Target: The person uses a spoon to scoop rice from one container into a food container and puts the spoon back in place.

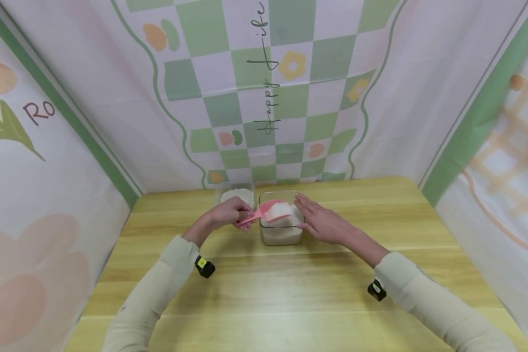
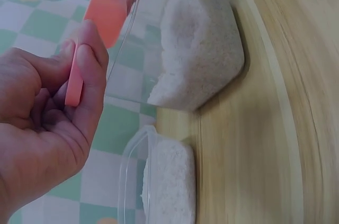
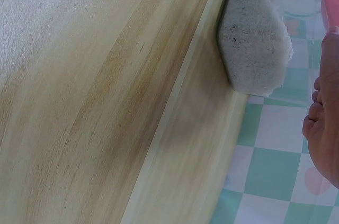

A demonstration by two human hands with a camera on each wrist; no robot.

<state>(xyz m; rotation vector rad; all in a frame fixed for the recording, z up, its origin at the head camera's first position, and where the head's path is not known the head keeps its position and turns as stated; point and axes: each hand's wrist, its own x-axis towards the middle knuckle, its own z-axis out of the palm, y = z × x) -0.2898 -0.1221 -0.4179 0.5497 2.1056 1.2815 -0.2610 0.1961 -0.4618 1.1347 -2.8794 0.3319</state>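
Observation:
My left hand [image 1: 231, 213] grips the handle of a pink scoop [image 1: 267, 205], whose blade carries a heap of white rice [image 1: 279, 211]. Level over the mouth of a clear square container [image 1: 263, 231], the blade lies at about rim height. Rice [image 2: 198, 44] partly fills this container, its surface uneven, as the left wrist view shows. My right hand [image 1: 325, 223] is at the container's right side, fingers straight along the rim, seemingly touching it. In the right wrist view, only part of the right hand [image 3: 327, 113] is visible.
A smaller clear plastic tub [image 2: 151, 139] with white rice inside stands just left of the square container, partly behind my left hand in the head view. Both stand near the back edge of the wooden table [image 1: 281, 293]. A patterned cloth [image 1: 290, 98] hangs behind it.

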